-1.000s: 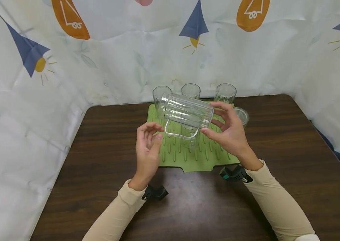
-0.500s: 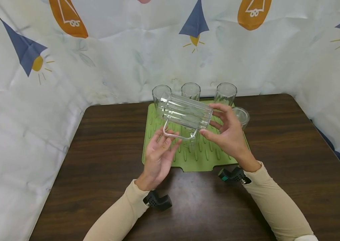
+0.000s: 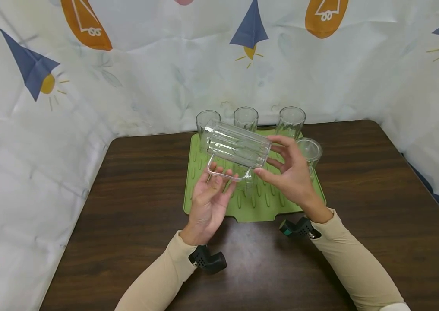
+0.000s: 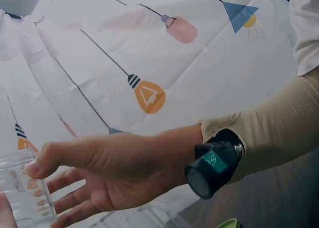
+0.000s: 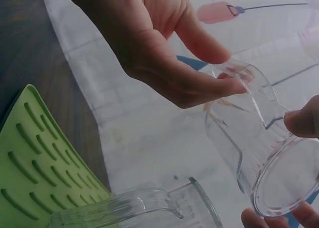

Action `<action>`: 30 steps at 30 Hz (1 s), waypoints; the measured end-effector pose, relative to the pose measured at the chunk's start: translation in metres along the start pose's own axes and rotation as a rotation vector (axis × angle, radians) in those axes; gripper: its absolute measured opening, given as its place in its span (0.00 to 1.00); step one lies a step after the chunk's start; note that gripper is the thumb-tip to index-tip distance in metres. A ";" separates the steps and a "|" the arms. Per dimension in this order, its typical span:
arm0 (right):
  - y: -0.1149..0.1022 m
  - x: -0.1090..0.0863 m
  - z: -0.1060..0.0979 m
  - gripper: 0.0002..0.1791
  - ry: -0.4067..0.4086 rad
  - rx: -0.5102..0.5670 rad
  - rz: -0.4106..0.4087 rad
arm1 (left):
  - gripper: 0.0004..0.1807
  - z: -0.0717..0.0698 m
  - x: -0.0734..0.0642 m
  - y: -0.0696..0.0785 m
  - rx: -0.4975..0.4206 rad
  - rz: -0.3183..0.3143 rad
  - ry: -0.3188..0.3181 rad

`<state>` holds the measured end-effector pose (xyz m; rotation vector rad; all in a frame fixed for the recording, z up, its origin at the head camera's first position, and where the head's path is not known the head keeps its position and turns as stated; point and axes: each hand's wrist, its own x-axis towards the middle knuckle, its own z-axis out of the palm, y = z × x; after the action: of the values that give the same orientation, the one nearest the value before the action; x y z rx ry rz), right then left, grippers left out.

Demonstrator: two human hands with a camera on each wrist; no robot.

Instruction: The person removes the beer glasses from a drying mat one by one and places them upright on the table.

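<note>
A clear ribbed glass mug [image 3: 238,144] is held tilted on its side above the green mat, its handle [image 3: 227,175] facing down toward me. My right hand [image 3: 293,172] grips the mug's right end, thumb on the near side and fingers on the far side. In the left wrist view, the right thumb [image 4: 36,169] presses that end. My left hand [image 3: 207,205] is at the handle, palm up. Its fingers reach behind the handle, with the thumb in front; in the right wrist view, the left hand [image 5: 164,54] pinches the handle.
The green ridged mat [image 3: 258,211] lies on the dark wooden table [image 3: 145,181]. Several more glass mugs stand on it, including a back-left one [image 3: 208,115], a back-right one [image 3: 292,119] and one at the right edge [image 3: 310,151]. A patterned white cloth [image 3: 165,77] hangs behind.
My left hand has moved right, from beside the mug to its handle, and its fingers have taken hold there. The mug and my right hand have shifted slightly left.
</note>
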<state>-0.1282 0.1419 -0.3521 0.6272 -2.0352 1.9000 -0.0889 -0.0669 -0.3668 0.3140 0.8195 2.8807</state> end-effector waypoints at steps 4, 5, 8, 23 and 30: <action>-0.002 0.001 0.001 0.44 0.001 -0.014 0.000 | 0.07 0.004 0.000 0.000 -0.016 0.012 0.002; -0.002 0.001 0.001 0.44 0.003 -0.012 0.000 | 0.06 0.005 0.000 0.000 -0.018 0.015 0.003; -0.003 0.002 0.002 0.43 0.006 -0.004 -0.001 | 0.05 0.008 0.000 0.001 -0.026 0.024 0.003; -0.011 0.007 -0.001 0.47 -0.070 0.025 0.036 | 0.04 0.011 0.003 0.005 -0.042 0.087 -0.035; -0.014 0.007 -0.013 0.46 -0.085 0.021 0.059 | 0.04 0.008 0.005 0.013 -0.045 0.109 -0.053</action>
<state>-0.1287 0.1534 -0.3357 0.6714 -2.1107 1.9616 -0.0932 -0.0730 -0.3525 0.4412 0.7494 2.9725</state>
